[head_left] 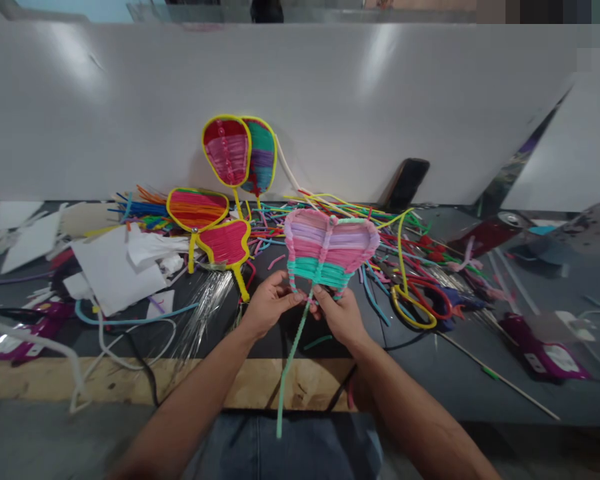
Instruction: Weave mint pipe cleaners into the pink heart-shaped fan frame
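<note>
Dark tabletop (470, 390), left hand (274, 301) and right hand (341, 312) in narrow pinches at base of striped heart (306, 248).

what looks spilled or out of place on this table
Thin shiny silver strands fan loosely across the dark tabletop, looking spilled. Crumpled white paper to their left also looks discarded. The pink, lilac and turquoise heart-shaped woven piece looks undamaged.

Passage exists over the dark tabletop (443, 373) between the right forearm (403, 397) and the thin stick (500, 380); a yellow loop (422, 325) obstructs its far end. Silvery strands (200, 300) and a yellow-edged piece (225, 241) crowd the left hand's (270, 303) outer side. An upright white panel (325, 87) bounds the rear.
</note>
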The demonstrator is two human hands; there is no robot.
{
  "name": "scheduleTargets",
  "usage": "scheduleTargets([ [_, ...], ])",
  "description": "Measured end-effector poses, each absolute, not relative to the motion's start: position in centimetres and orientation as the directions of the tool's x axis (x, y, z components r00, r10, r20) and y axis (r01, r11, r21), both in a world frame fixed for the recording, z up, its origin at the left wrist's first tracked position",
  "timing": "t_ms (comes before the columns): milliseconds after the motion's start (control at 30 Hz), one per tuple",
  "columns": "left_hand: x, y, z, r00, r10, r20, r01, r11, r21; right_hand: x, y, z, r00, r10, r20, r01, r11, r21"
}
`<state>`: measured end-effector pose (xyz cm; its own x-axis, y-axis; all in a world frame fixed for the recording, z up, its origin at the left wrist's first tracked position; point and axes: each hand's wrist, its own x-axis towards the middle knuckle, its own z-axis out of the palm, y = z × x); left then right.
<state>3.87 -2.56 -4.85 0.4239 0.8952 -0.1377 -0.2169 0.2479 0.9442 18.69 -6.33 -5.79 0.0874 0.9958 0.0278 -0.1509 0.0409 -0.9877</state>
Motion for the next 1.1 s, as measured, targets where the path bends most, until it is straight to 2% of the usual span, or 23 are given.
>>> scheduleTargets([
  [233, 3.44, -2.77, -4.60, 0.514, 0.813, -0.275, -0.251, 0.449, 0.857, 18.75, -6.44, -5.83, 0.056, 0.998, 0.009, -0.133, 0.017, -0.991],
  [500, 3.41, -2.96, -4.81, 0.502, 0.830, -0.243, -0.256, 0.411, 0.875, 18.77, -6.46, -5.73, 0.051, 0.999, -0.003, -0.155, 0.005, -0.988],
  [800, 3.20, -2.77, -3.96, 0.536, 0.723, -0.437, -0.216, 0.617, 0.757, 18.59, -6.58, -5.88, 0.008, 1.000, -0.007, -0.142, -0.006, -0.990],
  [900, 3.15, -2.87, -4.04, 0.556, 0.726, -0.405, -0.241, 0.607, 0.758, 18.51, -6.39, -6.22, 0.000, 0.999, -0.039, -0.274, -0.038, -0.961],
  [1000, 3.17, -3.00, -4.15, 0.583, 0.737, -0.342, -0.299, 0.585, 0.754, 18.49, -6.08, -6.06, 0.025, 0.993, -0.119, -0.487, -0.092, -0.869],
  [1100, 3.21, -3.09, -4.30, 0.603, 0.747, -0.279, -0.302, 0.537, 0.788, 18.54, -5.89, -5.51, 0.016, 0.980, -0.198, -0.595, -0.150, -0.790],
])
